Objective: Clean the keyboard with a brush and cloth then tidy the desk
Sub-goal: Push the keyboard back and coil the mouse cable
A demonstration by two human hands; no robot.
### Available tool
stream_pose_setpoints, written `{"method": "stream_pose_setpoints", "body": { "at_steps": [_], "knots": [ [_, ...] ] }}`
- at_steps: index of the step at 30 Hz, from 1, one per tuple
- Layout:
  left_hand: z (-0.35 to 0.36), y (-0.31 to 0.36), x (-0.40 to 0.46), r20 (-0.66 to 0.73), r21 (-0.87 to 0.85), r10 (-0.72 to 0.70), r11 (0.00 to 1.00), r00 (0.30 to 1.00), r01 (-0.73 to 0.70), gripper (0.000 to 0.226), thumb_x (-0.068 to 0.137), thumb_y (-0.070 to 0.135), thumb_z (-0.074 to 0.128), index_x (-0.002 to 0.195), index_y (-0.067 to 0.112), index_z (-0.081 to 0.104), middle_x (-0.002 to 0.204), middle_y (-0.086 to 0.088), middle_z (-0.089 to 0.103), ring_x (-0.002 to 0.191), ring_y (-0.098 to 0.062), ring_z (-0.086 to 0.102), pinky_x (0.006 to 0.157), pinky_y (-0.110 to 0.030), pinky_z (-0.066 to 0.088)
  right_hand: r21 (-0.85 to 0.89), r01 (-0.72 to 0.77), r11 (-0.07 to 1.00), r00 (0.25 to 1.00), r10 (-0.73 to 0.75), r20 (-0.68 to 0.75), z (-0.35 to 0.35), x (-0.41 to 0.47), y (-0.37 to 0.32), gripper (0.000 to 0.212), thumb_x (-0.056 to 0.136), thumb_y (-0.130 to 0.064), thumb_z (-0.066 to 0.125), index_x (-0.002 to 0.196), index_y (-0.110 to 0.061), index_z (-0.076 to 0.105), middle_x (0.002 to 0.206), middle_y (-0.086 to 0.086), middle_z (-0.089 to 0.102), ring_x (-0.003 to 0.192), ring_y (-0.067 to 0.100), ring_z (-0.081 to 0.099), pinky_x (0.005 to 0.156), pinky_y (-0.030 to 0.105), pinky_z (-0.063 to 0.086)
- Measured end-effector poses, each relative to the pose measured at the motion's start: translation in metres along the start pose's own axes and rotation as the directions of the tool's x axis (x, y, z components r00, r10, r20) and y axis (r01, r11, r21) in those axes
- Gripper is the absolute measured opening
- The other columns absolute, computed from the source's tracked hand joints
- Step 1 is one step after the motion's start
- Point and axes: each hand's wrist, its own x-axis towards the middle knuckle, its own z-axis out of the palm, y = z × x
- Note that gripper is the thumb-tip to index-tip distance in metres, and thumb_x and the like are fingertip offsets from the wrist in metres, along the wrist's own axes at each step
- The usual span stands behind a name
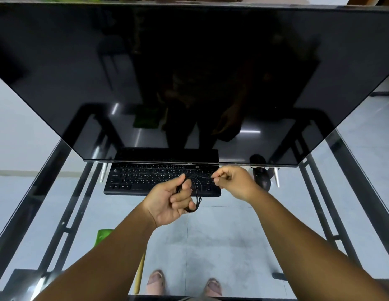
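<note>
A black keyboard [145, 179] lies on the glass desk [80, 192] just below the monitor's lower edge. In front of it my left hand [169, 200] grips a coiled loop of thin black cable [194, 198], fingers curled round the coil. My right hand [233, 181] is a little to the right and pinches the free end of the same cable over the keyboard's right side. A green cloth [103, 235] lies at the lower left, partly hidden by my left forearm. A yellowish handle [139, 276], perhaps the brush, pokes out under that arm.
A large dark monitor [189, 83] fills the upper view and overhangs the keyboard's back edge. A black mouse [263, 178] sits right of my right hand. Black desk frame bars run down both sides. My feet show on the floor through the glass.
</note>
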Motion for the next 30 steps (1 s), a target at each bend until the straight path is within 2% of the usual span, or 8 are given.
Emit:
{"method": "stream_pose_setpoints", "body": {
  "at_steps": [4,7,9,11,14,17,24,30],
  "knots": [
    [0.002,0.004,-0.001,-0.007,-0.063,0.042,0.997,0.999,-0.042,0.035,0.099,0.032,0.039,0.072,0.014,0.051,0.055,0.002,0.036,0.047,-0.012,0.037,0.066,-0.030,0.050,-0.172,0.074,0.982,0.997,-0.067,0.047,0.006,-0.007,0.001,0.007,0.083,-0.021,0.075,0.083,-0.028,0.076,0.080,-0.004,0.070,0.066,0.003,0.056,0.062,0.011,0.041],
    [0.002,0.003,-0.001,-0.014,-0.049,0.073,0.996,0.997,-0.074,0.031,0.096,0.033,0.045,0.073,0.014,0.051,0.068,0.000,0.039,0.060,-0.012,0.042,0.059,-0.026,0.046,-0.185,0.085,0.979,0.996,-0.081,0.030,0.004,-0.010,-0.004,0.004,0.085,-0.021,0.074,0.086,-0.023,0.076,0.081,-0.008,0.070,0.073,0.002,0.061,0.065,0.013,0.043],
    [0.004,0.002,0.000,-0.012,-0.061,0.085,0.994,0.996,-0.085,0.029,0.094,0.033,0.047,0.073,0.015,0.051,0.072,0.001,0.039,0.061,-0.011,0.041,0.053,-0.021,0.041,-0.077,0.023,0.997,1.000,-0.022,0.005,0.003,-0.010,-0.007,0.004,0.086,-0.016,0.072,0.084,-0.019,0.074,0.072,-0.008,0.068,0.057,0.000,0.057,0.056,0.015,0.043],
    [0.007,0.002,0.001,-0.017,-0.089,0.090,0.992,0.996,-0.091,0.027,0.093,0.033,0.048,0.074,0.014,0.052,0.070,0.001,0.037,0.057,-0.009,0.036,0.048,-0.019,0.037,0.134,-0.042,0.990,0.999,0.045,-0.021,0.003,-0.011,-0.009,0.007,0.089,-0.010,0.067,0.084,-0.014,0.068,0.069,-0.001,0.068,0.055,0.007,0.058,0.054,0.020,0.046],
    [0.013,0.000,0.001,-0.034,-0.111,0.104,0.988,0.994,-0.107,0.025,0.093,0.031,0.050,0.077,0.013,0.054,0.067,0.002,0.034,0.053,-0.008,0.033,0.043,-0.016,0.032,0.456,-0.084,0.886,0.994,0.108,-0.027,0.005,-0.014,-0.010,0.009,0.094,-0.005,0.059,0.086,-0.009,0.061,0.074,0.011,0.067,0.058,0.018,0.059,0.054,0.024,0.051],
    [0.018,-0.001,0.003,-0.029,-0.127,0.105,0.986,0.994,-0.108,0.021,0.090,0.029,0.053,0.079,0.011,0.055,0.066,0.003,0.032,0.050,-0.007,0.032,0.041,-0.016,0.031,0.617,-0.101,0.780,0.991,0.133,-0.006,0.008,-0.018,-0.013,0.008,0.095,-0.002,0.056,0.089,-0.007,0.058,0.074,0.013,0.065,0.057,0.019,0.058,0.054,0.023,0.052],
    [0.022,-0.002,0.002,-0.008,-0.117,0.113,0.987,0.994,-0.113,0.026,0.093,0.031,0.048,0.077,0.012,0.056,0.065,0.002,0.034,0.050,-0.007,0.033,0.041,-0.016,0.031,0.740,-0.175,0.649,0.983,0.151,0.100,0.011,-0.026,-0.020,0.010,0.096,-0.001,0.055,0.089,-0.008,0.057,0.073,0.011,0.065,0.057,0.015,0.058,0.055,0.020,0.051],
    [0.025,-0.003,0.000,-0.072,-0.043,0.151,0.987,0.986,-0.154,0.030,0.097,0.032,0.044,0.077,0.012,0.055,0.065,0.002,0.034,0.052,-0.008,0.031,0.044,-0.017,0.031,0.773,-0.244,0.586,0.970,0.163,0.182,0.010,-0.031,-0.021,0.010,0.095,-0.002,0.055,0.090,-0.009,0.058,0.075,0.012,0.065,0.059,0.014,0.059,0.055,0.018,0.052]
  ]
}}
